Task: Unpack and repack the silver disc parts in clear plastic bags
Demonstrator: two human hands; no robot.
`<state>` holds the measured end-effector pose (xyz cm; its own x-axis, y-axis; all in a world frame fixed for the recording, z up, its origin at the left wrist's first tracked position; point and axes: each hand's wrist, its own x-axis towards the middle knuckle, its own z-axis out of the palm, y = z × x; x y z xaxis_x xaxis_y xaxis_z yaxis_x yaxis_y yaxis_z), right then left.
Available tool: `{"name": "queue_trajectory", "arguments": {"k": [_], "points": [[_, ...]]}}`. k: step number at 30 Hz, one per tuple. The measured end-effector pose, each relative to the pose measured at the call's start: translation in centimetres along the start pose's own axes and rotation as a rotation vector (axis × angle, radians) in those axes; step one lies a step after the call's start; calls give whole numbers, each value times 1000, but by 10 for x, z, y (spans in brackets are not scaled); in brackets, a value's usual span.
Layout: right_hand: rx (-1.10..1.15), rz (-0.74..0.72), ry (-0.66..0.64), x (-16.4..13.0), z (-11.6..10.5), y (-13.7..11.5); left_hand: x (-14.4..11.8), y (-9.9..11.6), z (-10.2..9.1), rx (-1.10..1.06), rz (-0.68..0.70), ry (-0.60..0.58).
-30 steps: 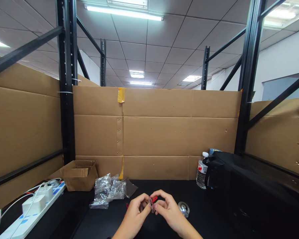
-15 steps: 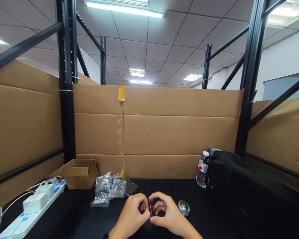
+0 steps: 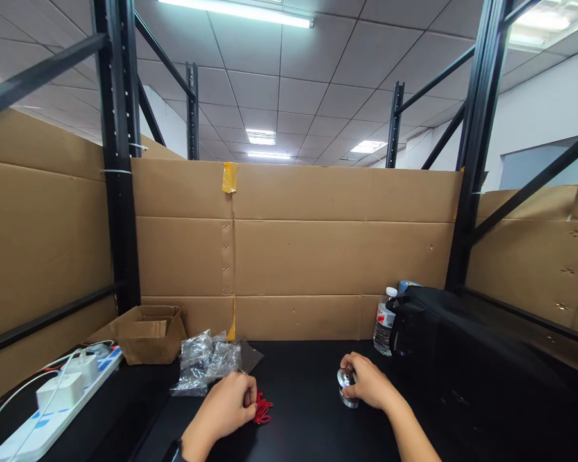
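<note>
My left hand [image 3: 226, 407] rests on the black table [image 3: 298, 385], curled into a fist, with a small bundle of red cord [image 3: 262, 409] at its fingertips. My right hand [image 3: 368, 384] is apart from it, to the right, with its fingers closed around a small round silver metal piece [image 3: 345, 386] that is tilted up off the table. Whether the left fingers pinch the red cord or only touch it is hard to tell.
Crinkled clear plastic bags [image 3: 206, 363] lie behind my left hand, beside an open cardboard box [image 3: 147, 332]. A white power strip [image 3: 52, 401] with chargers runs along the left. A water bottle [image 3: 381, 322] and a black bag [image 3: 443, 346] stand to the right. Cardboard walls [image 3: 318, 256] enclose the table.
My hands were together at the centre working a small red-and-metal item. They have separated: the left dropped to the table with the red cord, the right reached right and took the silver piece.
</note>
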<state>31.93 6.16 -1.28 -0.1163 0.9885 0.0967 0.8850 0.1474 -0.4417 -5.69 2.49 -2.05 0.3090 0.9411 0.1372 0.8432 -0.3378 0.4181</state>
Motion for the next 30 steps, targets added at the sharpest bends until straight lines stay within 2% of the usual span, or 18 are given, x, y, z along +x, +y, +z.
{"name": "queue_trajectory", "arguments": {"k": [8, 18, 22, 26, 28, 30], "points": [[61, -25, -122, 4, 10, 10, 3, -4, 6, -18, -3, -30], [-24, -2, -137, 6, 10, 11, 7, -8, 7, -62, 86, 44], [-30, -55, -149, 9, 13, 11, 10, -6, -2, -86, 146, 200], [-1, -95, -144, 9, 14, 7, 9, 1, -9, -200, 174, 346], [43, -125, -151, 10, 15, 7, 5, 5, -13, -271, 95, 530], [74, -139, -150, 12, 16, 11, 0, 7, -19, -294, 22, 646]]}}
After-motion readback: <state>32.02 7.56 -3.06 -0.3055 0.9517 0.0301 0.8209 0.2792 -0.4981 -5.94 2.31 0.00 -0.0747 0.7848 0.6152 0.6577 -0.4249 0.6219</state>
